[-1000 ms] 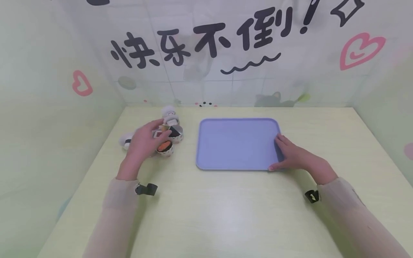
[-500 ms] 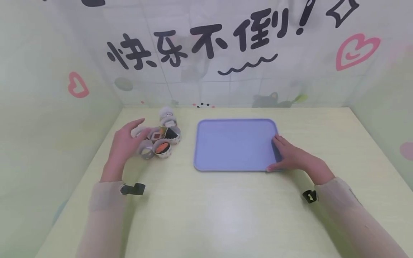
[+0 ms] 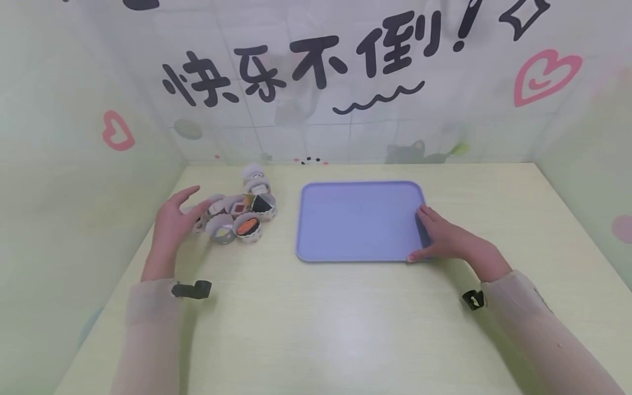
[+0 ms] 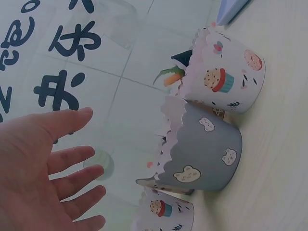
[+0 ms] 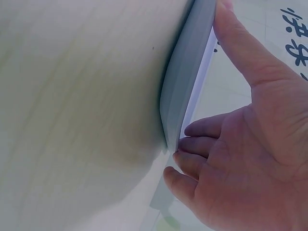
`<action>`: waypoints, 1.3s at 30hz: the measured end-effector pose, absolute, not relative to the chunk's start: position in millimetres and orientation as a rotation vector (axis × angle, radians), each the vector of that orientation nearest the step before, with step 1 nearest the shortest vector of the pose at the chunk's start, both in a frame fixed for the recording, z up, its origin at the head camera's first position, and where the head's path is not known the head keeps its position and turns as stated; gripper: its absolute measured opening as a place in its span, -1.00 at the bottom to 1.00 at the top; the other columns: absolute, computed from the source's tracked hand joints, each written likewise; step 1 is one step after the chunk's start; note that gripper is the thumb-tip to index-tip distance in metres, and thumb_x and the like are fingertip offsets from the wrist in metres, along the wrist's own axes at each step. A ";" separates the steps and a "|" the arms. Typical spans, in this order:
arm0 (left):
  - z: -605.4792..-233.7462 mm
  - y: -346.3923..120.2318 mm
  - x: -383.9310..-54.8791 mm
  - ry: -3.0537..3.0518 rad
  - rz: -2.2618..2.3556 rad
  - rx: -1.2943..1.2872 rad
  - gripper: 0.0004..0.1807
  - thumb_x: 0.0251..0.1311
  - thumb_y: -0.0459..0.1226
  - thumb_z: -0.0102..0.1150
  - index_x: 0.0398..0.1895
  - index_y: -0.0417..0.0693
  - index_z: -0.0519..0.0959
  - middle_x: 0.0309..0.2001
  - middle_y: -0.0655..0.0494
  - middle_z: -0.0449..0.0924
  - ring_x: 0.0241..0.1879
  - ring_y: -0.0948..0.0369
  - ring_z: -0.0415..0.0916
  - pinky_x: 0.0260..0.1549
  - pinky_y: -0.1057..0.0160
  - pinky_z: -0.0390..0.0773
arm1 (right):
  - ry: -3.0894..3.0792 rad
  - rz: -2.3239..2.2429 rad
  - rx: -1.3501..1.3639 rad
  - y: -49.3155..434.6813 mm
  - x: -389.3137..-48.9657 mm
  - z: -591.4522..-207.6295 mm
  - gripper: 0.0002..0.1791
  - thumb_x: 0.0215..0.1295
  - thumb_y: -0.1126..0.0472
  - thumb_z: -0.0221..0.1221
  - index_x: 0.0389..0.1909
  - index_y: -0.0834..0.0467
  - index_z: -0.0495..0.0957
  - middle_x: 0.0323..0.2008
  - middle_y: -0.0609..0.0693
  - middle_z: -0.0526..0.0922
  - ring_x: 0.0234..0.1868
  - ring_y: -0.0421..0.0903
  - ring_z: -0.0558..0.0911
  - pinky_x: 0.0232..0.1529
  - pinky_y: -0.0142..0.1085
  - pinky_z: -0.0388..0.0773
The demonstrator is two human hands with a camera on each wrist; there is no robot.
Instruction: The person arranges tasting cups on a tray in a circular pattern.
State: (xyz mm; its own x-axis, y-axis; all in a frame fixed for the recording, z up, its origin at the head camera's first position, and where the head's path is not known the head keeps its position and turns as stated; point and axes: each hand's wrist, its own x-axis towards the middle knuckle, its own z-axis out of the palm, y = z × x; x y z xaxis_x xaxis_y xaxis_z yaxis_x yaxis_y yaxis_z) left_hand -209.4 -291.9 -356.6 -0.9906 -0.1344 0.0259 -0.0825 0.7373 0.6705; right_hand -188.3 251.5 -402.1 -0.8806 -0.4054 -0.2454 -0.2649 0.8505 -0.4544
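Note:
My left hand (image 3: 173,222) hovers at the left end of a cluster of paper baking cups, fingers spread and holding nothing. Nearest in the left wrist view are a grey cup with bear faces (image 4: 204,149) and a white cup printed with cupcakes (image 4: 226,72). Small sushi-like pieces sit in the cups, among them an orange-topped piece (image 3: 248,226) and a black triangle (image 3: 263,203). The left hand partly covers the leftmost cup. At the right end of a lavender tray (image 3: 360,222), my right hand (image 3: 444,238) rests thumb and fingertips along the rim.
The pale wood-grain table (image 3: 316,323) carries the cups at back left and the tray at centre. A printed backdrop (image 3: 316,131) rises behind the table, with side panels left and right. Black cameras are strapped to both wrists.
My left hand has moved left, from over the middle of the cups to their left end, uncovering several of them. The right hand and the tray stay in place.

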 end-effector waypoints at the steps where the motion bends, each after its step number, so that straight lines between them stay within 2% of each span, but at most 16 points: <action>1: -358.4 -294.1 -210.1 -2.855 -1.120 0.199 -0.21 0.38 0.13 0.06 0.54 -0.04 0.16 0.54 -0.29 0.06 0.51 -0.30 0.00 0.44 -0.35 0.10 | 2.696 -0.589 -0.505 251.5 -188.1 -402.0 0.39 -0.02 -0.16 0.48 0.47 0.57 -0.18 0.49 0.56 -0.22 0.51 0.48 -0.14 0.51 0.29 -0.06; 9: -372.9 -312.6 -209.2 -2.822 -1.214 0.297 -0.20 0.41 0.10 0.02 0.58 -0.02 0.06 0.56 -0.29 -0.01 0.52 -0.31 -0.06 0.45 -0.38 0.04 | 2.693 -0.563 -0.500 251.5 -187.6 -400.0 0.40 -0.02 -0.18 0.48 0.47 0.57 -0.19 0.49 0.56 -0.22 0.51 0.48 -0.13 0.51 0.29 -0.05; 15: -382.2 -322.8 -209.3 -2.814 -1.257 0.365 -0.12 0.38 0.14 0.04 0.60 -0.03 -0.02 0.58 -0.29 -0.11 0.54 -0.28 -0.12 0.48 -0.34 0.02 | 2.690 -0.569 -0.487 251.7 -187.8 -399.9 0.40 -0.02 -0.19 0.47 0.47 0.56 -0.19 0.50 0.55 -0.22 0.52 0.47 -0.13 0.52 0.28 -0.05; 26: -399.7 -336.6 -210.9 -2.794 -1.424 0.414 0.03 0.37 0.12 0.07 0.61 -0.08 -0.31 0.62 -0.16 -0.30 0.57 -0.26 -0.23 0.50 -0.31 -0.02 | 2.687 -0.583 -0.489 252.0 -187.7 -401.2 0.39 -0.01 -0.16 0.48 0.47 0.56 -0.20 0.50 0.55 -0.22 0.52 0.47 -0.14 0.52 0.29 -0.05; 33: -408.2 -339.9 -212.4 -2.800 -1.482 0.436 0.05 0.38 0.06 0.09 0.60 -0.11 -0.36 0.61 -0.19 -0.29 0.56 -0.28 -0.19 0.52 -0.27 -0.03 | 2.693 -0.563 -0.494 252.3 -188.3 -400.5 0.41 -0.03 -0.19 0.48 0.47 0.56 -0.19 0.50 0.55 -0.20 0.52 0.47 -0.12 0.51 0.28 -0.03; 39: -413.6 -341.4 -214.2 -2.806 -1.480 0.450 0.09 0.34 0.03 0.16 0.60 -0.14 -0.35 0.59 -0.29 -0.24 0.53 -0.31 -0.09 0.50 -0.25 0.06 | 2.692 -0.565 -0.490 252.0 -187.7 -399.8 0.40 -0.02 -0.18 0.48 0.47 0.56 -0.19 0.50 0.55 -0.20 0.51 0.48 -0.12 0.51 0.29 -0.03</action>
